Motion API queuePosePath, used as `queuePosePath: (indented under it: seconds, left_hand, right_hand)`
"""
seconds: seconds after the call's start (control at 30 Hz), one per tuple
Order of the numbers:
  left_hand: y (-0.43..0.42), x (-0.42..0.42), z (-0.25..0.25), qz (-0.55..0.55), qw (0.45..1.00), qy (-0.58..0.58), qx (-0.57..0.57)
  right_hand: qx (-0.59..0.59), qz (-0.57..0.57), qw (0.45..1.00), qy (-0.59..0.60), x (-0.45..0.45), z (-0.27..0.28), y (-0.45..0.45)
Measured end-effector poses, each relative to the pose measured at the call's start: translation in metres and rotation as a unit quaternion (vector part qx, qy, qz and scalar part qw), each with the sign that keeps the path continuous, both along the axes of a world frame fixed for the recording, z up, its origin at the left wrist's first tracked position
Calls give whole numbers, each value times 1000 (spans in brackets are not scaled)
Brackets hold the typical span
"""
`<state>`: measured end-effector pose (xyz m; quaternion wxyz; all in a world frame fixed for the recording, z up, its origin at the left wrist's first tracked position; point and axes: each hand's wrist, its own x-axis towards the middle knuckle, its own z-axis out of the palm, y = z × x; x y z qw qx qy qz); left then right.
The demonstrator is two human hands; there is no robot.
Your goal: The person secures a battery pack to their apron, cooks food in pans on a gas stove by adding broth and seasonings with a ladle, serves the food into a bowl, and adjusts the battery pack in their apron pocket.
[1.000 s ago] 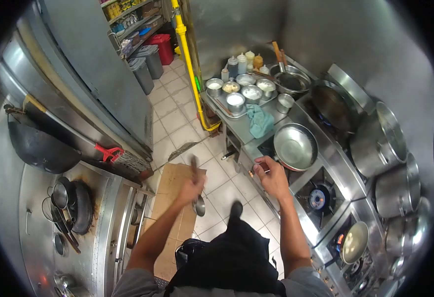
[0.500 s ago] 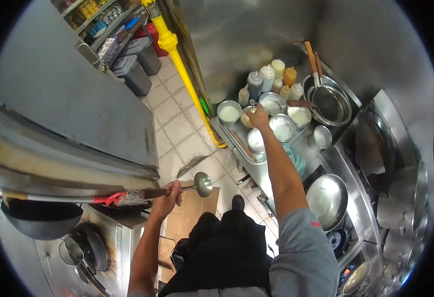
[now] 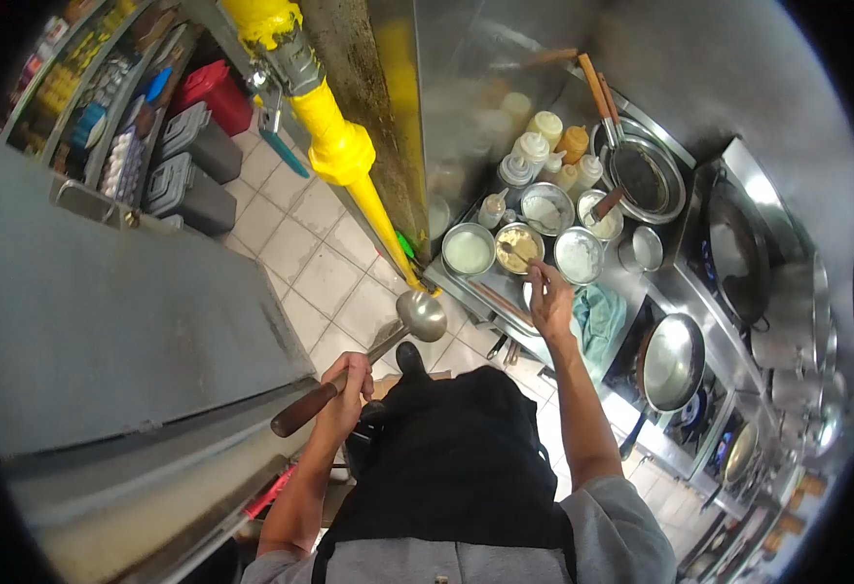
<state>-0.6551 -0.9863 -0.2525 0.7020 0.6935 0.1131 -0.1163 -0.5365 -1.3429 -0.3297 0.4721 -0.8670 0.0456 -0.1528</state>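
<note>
My left hand (image 3: 349, 380) grips a ladle (image 3: 421, 316) by its shaft near the wooden handle. The round metal bowl of the ladle points forward over the tiled floor. My right hand (image 3: 550, 307) reaches to the metal counter, fingers pinched at the handle of a small spoon (image 3: 510, 249). That spoon's tip rests in a metal bowl of pale yellow powder (image 3: 519, 238). Beside it stand a bowl of whitish contents (image 3: 469, 250) and a bowl of white powder (image 3: 580, 256). Another bowl is partly hidden under my right hand.
Squeeze bottles (image 3: 534, 148) and strainers (image 3: 638, 175) stand behind the bowls. A green cloth (image 3: 597, 321) hangs at the counter edge. At right, a frying pan (image 3: 672, 362) and a wok (image 3: 735, 253) sit on the stove. A yellow pipe (image 3: 344, 146) rises ahead; a grey door (image 3: 145, 321) is left.
My view has turned left and shifted. The ladle has swung forward, its wooden handle now pointing back. My right hand has drawn back toward me from over the bowl to the spoon handle's end.
</note>
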Motion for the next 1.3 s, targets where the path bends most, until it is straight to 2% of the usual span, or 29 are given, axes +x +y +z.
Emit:
queuePosePath:
  seconds: [0.03, 0.13, 0.17, 0.23, 0.27, 0.33, 0.37, 0.43, 0.6, 0.73, 0.77, 0.87, 0.9, 0.97, 1.03, 1.07, 1.17, 1.23, 1.3]
  left_hand:
    - [5, 7, 2, -11, 1000, 4, 1]
    - [16, 22, 23, -35, 999, 4, -18]
    - [19, 26, 30, -50, 998, -3, -27]
    - [23, 30, 43, -67, 997, -7, -35]
    - [23, 31, 48, -61, 997, -12, -43]
    - [22, 33, 59, -55, 997, -17, -52]
    - [21, 33, 64, -51, 997, -18, -59]
    - [21, 33, 67, -48, 996, -20, -67]
    - [18, 35, 67, -10, 984, -32, -172]
    - [5, 45, 63, -1, 987, -33, -154]
    - [3, 48, 62, -5, 989, -41, -140]
    - [-7, 57, 56, -15, 989, -44, -138]
    - [-8, 60, 54, -12, 989, -41, -144]
    - [-13, 66, 49, -24, 988, -33, -148]
    - [-22, 71, 52, -9, 987, -43, -152]
    - [-25, 71, 54, -11, 988, -42, -150]
    - [-28, 73, 56, -11, 987, -45, -152]
    - [-26, 75, 57, -56, 985, -45, -158]
    - [-28, 77, 56, -60, 985, -50, -156]
  right_hand:
    - [2, -2, 999, 36, 3, 4, 13]
    - [46, -23, 997, 56, 21, -38, 45]
    - [-1, -31, 997, 64, 24, -51, 50]
    - [161, -50, 982, 84, 27, -95, 56]
    - [163, -53, 982, 85, 26, -102, 60]
    - [315, -90, 941, 83, 20, -116, 66]
    - [315, -92, 941, 82, 21, -117, 67]
    - [442, -141, 880, 99, 21, -119, 65]
    - [459, -147, 871, 99, 23, -116, 50]
    - [469, -131, 868, 99, 27, -84, 41]
    - [467, -138, 868, 96, 24, -74, 38]
    - [397, -35, 914, 76, 13, -32, 36]
    - [287, -7, 955, 77, 8, -19, 37]
    - [93, -18, 995, 29, 2, 6, 33]
    - [40, -106, 993, 25, 9, -12, 12]
    - [-33, -122, 992, 24, 14, -30, -1]
    - [-68, -95, 993, 0, 13, -48, -17]
    - [-84, -86, 993, -6, 12, -66, -20]
    - [26, -142, 987, 72, 13, -80, -17]
